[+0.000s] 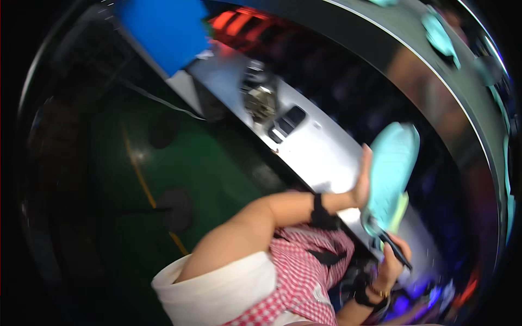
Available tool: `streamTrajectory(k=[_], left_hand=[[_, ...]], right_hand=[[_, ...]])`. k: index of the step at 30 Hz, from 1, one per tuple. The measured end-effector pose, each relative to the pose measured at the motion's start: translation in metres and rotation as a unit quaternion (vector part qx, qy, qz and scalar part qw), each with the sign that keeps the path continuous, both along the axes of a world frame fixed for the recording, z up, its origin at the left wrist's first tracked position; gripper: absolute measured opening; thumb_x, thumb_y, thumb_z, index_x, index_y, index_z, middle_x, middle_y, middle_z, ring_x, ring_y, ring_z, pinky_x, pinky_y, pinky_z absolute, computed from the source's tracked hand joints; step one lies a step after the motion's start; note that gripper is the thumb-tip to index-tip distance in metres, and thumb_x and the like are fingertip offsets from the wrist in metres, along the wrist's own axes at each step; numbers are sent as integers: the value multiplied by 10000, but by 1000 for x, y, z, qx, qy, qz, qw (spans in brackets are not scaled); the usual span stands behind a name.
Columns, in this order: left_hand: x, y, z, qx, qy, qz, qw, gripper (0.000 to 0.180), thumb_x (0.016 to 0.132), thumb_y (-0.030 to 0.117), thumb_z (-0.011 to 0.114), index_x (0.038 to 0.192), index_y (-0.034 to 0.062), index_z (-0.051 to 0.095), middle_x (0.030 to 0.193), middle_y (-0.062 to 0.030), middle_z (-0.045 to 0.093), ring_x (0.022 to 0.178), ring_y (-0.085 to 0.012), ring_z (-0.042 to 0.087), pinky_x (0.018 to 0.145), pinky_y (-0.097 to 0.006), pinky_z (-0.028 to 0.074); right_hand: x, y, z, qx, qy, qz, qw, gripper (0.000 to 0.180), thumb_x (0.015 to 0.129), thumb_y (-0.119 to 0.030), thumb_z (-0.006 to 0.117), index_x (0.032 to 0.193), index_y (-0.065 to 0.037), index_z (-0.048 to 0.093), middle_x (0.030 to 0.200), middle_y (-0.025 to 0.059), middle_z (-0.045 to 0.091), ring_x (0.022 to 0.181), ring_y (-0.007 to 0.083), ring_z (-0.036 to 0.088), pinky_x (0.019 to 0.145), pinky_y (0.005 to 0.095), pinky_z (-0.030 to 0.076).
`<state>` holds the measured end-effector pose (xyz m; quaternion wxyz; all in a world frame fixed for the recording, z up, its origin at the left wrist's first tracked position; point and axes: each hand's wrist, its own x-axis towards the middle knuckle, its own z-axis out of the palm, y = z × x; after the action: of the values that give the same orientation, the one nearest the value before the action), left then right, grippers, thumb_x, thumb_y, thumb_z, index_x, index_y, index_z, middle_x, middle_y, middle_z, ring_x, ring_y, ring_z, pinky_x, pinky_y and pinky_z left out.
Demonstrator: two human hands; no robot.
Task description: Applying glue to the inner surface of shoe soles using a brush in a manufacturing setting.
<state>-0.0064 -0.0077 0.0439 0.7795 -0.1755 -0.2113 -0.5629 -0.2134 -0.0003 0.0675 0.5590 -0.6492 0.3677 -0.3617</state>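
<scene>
A teal shoe sole (392,163) is held up over the white worktop, its long side slanting up and away from me. My left hand (361,183) grips its left side, the fingers partly hidden behind it. In my right hand (392,262), closed, is a slim black-handled tool (399,251), whose end meets or overlaps the sole's near end. Blur hides the exact kind of tool and whether it touches. A pale yellow-green piece (401,211) shows along the sole's right edge; I cannot tell whether it is attached.
On the narrow white worktop (318,160) stand a shiny metal container (262,103) and a dark box-shaped item (288,123). Beyond curves a grey conveyor belt (402,24) carrying several teal soles (439,37). A blue panel (163,32) rises at the far left; green floor (212,168) lies left.
</scene>
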Motion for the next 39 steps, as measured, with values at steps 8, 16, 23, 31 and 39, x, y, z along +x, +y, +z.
streamTrajectory(k=[8, 16, 23, 31, 39], left_hand=[[0, 11, 9, 297, -174, 33, 939, 790, 817, 647, 186, 1248, 2, 338, 1150, -150, 484, 1016, -256, 510, 869, -357, 427], [-23, 24, 1, 391, -183, -128, 893, 565, 883, 430, 250, 1280, 31, 307, 1167, -202, 475, 988, -323, 540, 851, -469, 434], [-1, 22, -3, 315, -244, -276, 875, 422, 865, 257, 423, 1179, -25, 418, 1048, -164, 556, 878, -209, 597, 734, -307, 511], [-1, 22, 27, 355, -397, -331, 779, 433, 837, 268, 485, 1136, -44, 454, 989, -139, 569, 808, -178, 598, 690, -265, 504], [10, 28, 30, 379, -428, -333, 750, 451, 805, 283, 486, 1083, -72, 490, 972, -179, 574, 777, -207, 600, 673, -293, 498]], right_hand=[[-3, -18, -17, 229, -190, 66, 953, 193, 731, 62, 556, 923, 67, 561, 958, 190, 581, 891, 249, 569, 812, 333, 458], [5, -12, 19, 139, -75, 123, 980, 217, 744, 54, 580, 961, 60, 574, 957, 167, 604, 882, 193, 588, 799, 283, 471], [-6, -19, 37, -49, 54, 218, 973, 191, 669, 51, 652, 856, 30, 622, 910, 160, 624, 824, 239, 621, 747, 298, 493], [-17, -26, 45, -156, 67, 296, 940, 206, 671, 39, 642, 876, 18, 626, 905, 159, 628, 840, 257, 624, 716, 313, 510], [-29, -24, 50, -216, 64, 262, 938, 170, 672, -19, 650, 839, 7, 631, 892, 171, 629, 806, 263, 633, 668, 286, 515]])
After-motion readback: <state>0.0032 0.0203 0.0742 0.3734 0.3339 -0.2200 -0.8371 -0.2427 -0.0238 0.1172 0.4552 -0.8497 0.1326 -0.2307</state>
